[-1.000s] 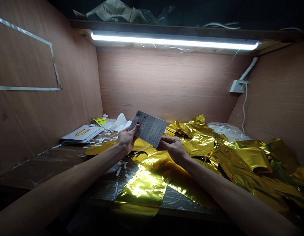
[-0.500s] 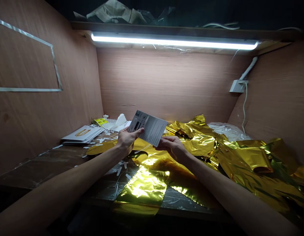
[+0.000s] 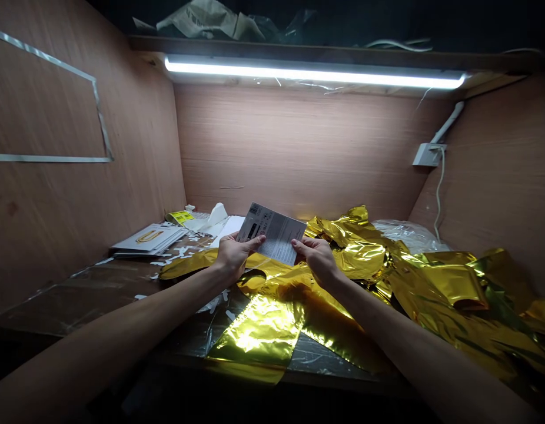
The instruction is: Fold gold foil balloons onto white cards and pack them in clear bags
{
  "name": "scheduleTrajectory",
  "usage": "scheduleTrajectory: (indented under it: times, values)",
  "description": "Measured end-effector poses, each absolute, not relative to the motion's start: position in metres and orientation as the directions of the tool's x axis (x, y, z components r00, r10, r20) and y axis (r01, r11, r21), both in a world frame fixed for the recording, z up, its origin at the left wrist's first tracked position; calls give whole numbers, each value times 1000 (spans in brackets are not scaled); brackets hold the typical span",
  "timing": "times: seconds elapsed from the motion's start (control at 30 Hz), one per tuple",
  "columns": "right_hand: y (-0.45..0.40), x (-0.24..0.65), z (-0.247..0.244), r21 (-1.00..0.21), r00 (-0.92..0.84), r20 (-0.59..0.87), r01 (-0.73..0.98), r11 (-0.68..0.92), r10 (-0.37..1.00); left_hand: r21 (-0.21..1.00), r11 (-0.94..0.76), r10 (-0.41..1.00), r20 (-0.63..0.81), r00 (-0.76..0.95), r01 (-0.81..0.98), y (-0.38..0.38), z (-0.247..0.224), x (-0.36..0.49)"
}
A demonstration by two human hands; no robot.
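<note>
Between my two hands is a flat grey printed card (image 3: 279, 235) with a barcode and small text on the side facing me; it may be a thin package, its thickness does not show. My left hand (image 3: 235, 253) pinches its left end, thumb on top. At the right end my right hand (image 3: 315, 256) grips it the same way. Below the card lies crumpled gold foil film (image 3: 255, 338), a strip of which hangs over the table's front edge. The fingers under the card are hidden.
A stack of white cards (image 3: 149, 238) with a gold U shape lies at the left. Behind it are a yellow label sheet (image 3: 180, 217) and white paper scraps. Clear plastic (image 3: 407, 234) lies at the back right, below a power socket (image 3: 428, 154). A tube light (image 3: 316, 73) glows overhead.
The card has moved slightly right and turned a little flatter. My right hand has shifted from its lower corner to its right edge, thumb now on top.
</note>
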State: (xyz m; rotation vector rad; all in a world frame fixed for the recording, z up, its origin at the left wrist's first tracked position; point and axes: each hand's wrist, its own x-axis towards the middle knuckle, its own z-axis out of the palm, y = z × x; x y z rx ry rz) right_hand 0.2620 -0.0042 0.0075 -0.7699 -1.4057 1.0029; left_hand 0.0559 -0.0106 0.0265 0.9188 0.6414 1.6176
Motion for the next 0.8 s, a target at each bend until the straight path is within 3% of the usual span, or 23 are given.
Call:
scheduleTrajectory:
  times: [0.13, 0.43, 0.63, 0.8]
  values:
    - [-4, 264, 9, -915, -94, 388, -161, 371, 917, 801, -240, 968, 242, -70, -548, -8, 21, 55]
    - [-2, 274, 8, -854, -66, 519, 0, 520, 852, 858, -179, 976, 218, 27, -482, 0, 32, 41]
    - [-3, 274, 9, -858, -118, 505, 43, 512, 855, 940, -287, 943, 311, 119, -183, 10, 42, 19]
    - [-2, 276, 9, -870, -133, 483, 37, 491, 866, 947, -311, 919, 321, 227, -78, 16, 43, 13]
